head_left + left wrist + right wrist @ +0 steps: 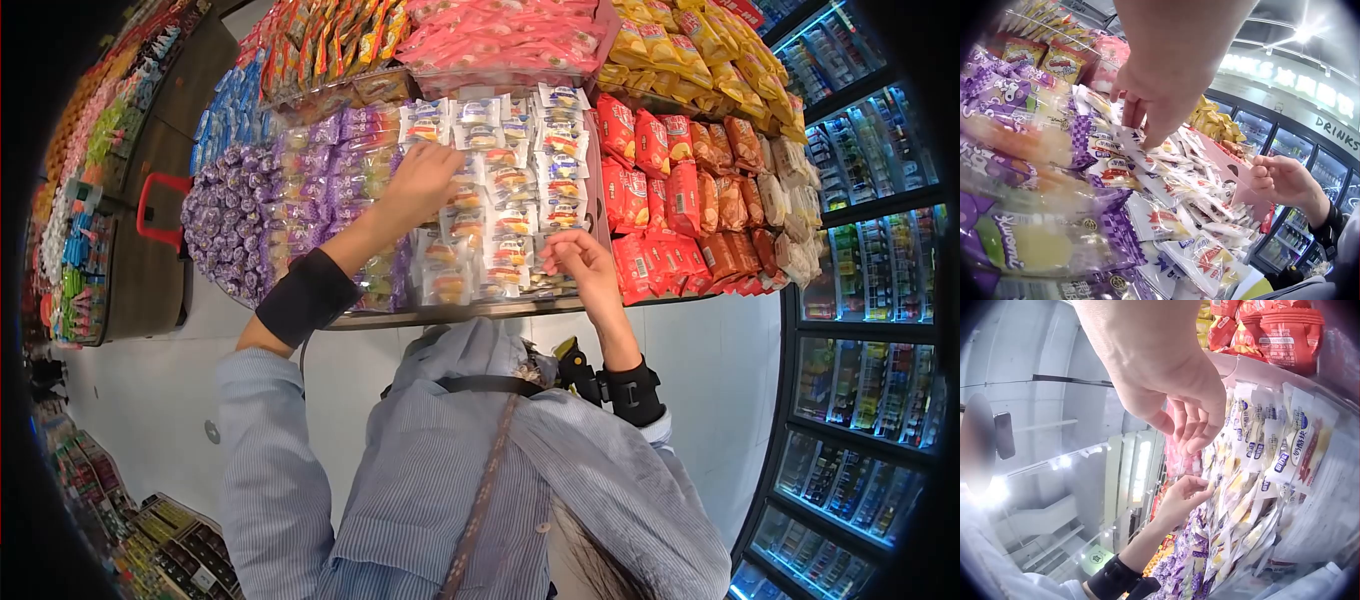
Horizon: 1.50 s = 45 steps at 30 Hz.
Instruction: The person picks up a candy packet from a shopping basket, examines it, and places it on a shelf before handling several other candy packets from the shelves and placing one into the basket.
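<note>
Your left hand [424,184], fingers parted, touches white packets [508,220] beside purple packets [356,165]; your right hand [586,270], loosely curled and empty, hovers near the pink divider [1252,366].

Shirt [430,475]: pale blue, finely striped, light button [543,527] | sleeves [268,470]: long, matching stripes | wristbands [307,298]: wide, black, one per wrist | thin dark cable [304,360] beside left band | patterned brown strap [482,490] down torso
</note>
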### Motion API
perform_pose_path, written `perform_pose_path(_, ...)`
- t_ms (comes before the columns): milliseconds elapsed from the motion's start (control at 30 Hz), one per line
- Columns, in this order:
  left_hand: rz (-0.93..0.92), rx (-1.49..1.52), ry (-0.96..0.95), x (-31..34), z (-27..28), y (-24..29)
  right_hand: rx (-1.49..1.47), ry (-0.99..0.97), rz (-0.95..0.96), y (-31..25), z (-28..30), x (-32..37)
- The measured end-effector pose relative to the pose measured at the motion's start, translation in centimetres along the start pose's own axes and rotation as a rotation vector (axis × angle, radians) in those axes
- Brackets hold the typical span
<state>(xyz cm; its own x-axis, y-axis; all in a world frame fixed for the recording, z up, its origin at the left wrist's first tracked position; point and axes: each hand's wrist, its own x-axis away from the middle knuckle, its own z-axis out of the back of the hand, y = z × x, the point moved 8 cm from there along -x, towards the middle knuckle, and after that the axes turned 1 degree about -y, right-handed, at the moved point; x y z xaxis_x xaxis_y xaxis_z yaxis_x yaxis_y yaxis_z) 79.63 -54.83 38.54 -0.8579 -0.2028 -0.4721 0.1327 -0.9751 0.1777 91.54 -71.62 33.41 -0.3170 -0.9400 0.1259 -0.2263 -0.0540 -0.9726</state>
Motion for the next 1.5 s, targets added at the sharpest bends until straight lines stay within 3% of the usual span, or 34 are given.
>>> perform_pose_path(200, 0.061, -0.015, -0.115, -0.9, -0.2, 0.7, 0.01, 0.031, -0.008, -0.2, 0.5, 0.2)
perform_pose_path(567, -0.139, 0.017, 0.034, -10.9, -3.5, 4.9, 0.013, 0.073, 0.013, -0.9, 1.0, 1.5)
perform_pose_path(967, -0.114, -0.001, 0.023, -12.7, -5.0, 5.3, 0.021, 0.104, 0.017, -0.6, 2.3, 2.7)
perform_pose_path(1100, -0.11, 0.142, 0.167, -12.3, -3.2, 4.8, 0.032, 0.089, 0.031, -0.9, 2.2, 2.6)
perform_pose_path(1200, -0.069, 0.209, 0.137, -10.7, -0.1, 5.3, -0.013, 0.13, 0.034, -2.1, 2.3, 2.9)
perform_pose_path(1300, 0.083, 0.254, -0.091, -8.2, 0.0, 3.9, -0.012, 0.15, 0.047, -2.6, 2.8, 3.2)
perform_pose_path(1500, 0.0, 0.282, -0.116, -2.5, -1.7, 4.5, 0.007, 0.123, 0.031, -2.5, 2.4, 3.1)
